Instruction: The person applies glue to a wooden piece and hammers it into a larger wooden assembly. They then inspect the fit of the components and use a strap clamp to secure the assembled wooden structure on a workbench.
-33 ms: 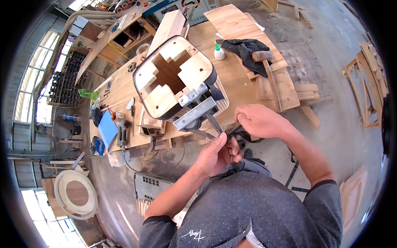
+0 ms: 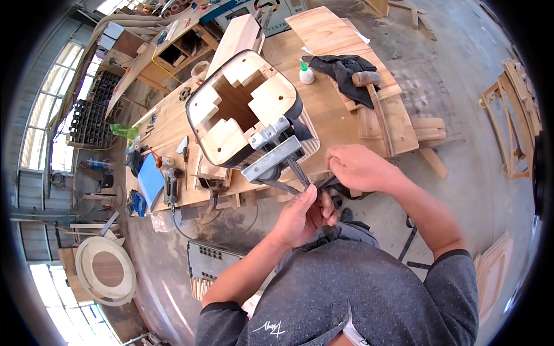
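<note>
A band clamp with a dark strap [image 2: 293,106] runs around a hollow, round-cornered wooden piece [image 2: 203,106] that stands on the workbench. Its metal head [image 2: 271,158] faces me, and a threaded screw [image 2: 298,171] sticks out of it toward my body. My left hand [image 2: 301,216] is closed around the outer end of that screw, thumb on top. To its right my right hand [image 2: 359,167], fingers curled, is at the end of the clamp's dark handle bar [image 2: 328,181]. The fingers hide most of the grip there.
On the workbench [image 2: 337,127] lie a wooden mallet [image 2: 369,83], a black cloth [image 2: 345,72], a glue bottle [image 2: 306,74], a power tool [image 2: 171,185] with a hose and a blue flat sheet [image 2: 150,180]. A grey slotted box [image 2: 213,259] stands below the bench's near side.
My right hand has shifted very slightly up and to the left. The left hand, the clamp and the wooden piece look the same.
</note>
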`<state>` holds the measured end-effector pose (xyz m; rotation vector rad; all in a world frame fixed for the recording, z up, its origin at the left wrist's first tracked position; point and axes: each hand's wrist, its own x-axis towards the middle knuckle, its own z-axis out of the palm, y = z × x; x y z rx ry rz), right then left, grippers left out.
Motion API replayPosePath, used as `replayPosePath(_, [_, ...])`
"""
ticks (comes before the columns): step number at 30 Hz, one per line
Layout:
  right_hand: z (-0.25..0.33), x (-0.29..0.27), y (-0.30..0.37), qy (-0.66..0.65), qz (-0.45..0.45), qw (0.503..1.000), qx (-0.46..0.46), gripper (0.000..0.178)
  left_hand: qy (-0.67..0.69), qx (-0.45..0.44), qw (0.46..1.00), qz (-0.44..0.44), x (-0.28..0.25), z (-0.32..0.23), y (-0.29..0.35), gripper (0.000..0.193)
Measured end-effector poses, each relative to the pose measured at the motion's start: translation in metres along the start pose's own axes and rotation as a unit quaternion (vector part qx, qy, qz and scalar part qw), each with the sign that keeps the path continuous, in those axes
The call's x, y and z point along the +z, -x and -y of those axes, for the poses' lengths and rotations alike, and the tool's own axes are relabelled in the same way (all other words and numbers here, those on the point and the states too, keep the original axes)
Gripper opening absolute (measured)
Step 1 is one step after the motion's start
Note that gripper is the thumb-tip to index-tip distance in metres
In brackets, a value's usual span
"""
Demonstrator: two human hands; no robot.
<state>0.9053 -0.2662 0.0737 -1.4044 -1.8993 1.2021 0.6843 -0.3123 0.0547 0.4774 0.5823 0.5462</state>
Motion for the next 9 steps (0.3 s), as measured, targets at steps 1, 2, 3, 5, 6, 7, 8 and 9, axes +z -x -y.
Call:
replayPosePath(1, [-0.005,0.002,-0.003,0.016,-0.019,1.000,-0.006,0.025,-0.013,0.007,1.000,-0.006,0.006,0.000,-0.002,0.051])
replayPosePath(2, [-0.004,0.000,-0.004,0.001,-0.007,1.000,0.004,0.025,-0.023,0.018,0.999,-0.018,0.010,0.000,-0.001,0.051])
replayPosePath(3, [-0.003,-0.002,-0.003,-0.014,0.005,1.000,0.015,0.025,-0.029,0.018,0.999,-0.024,0.012,0.000,-0.001,0.051])
replayPosePath(5, [0.001,-0.006,-0.004,-0.041,0.044,0.997,0.053,0.026,-0.039,0.015,0.998,-0.035,0.014,0.000,-0.001,0.052])
replayPosePath(6, [0.003,-0.008,-0.007,-0.054,0.069,0.993,0.080,0.027,-0.048,0.006,0.998,-0.044,0.014,-0.001,0.001,0.051])
replayPosePath(7, [0.003,-0.009,-0.009,-0.067,0.094,0.988,0.108,0.027,-0.057,-0.003,0.997,-0.052,0.014,-0.002,0.005,0.051])
replayPosePath(8, [0.001,-0.009,-0.011,-0.055,0.107,0.987,0.106,0.027,-0.067,-0.011,0.996,-0.059,0.016,-0.003,0.006,0.051])
replayPosePath(9, [-0.006,-0.005,-0.014,-0.043,0.121,0.986,0.104,0.026,-0.098,-0.006,0.994,-0.052,0.016,-0.004,0.005,0.052])
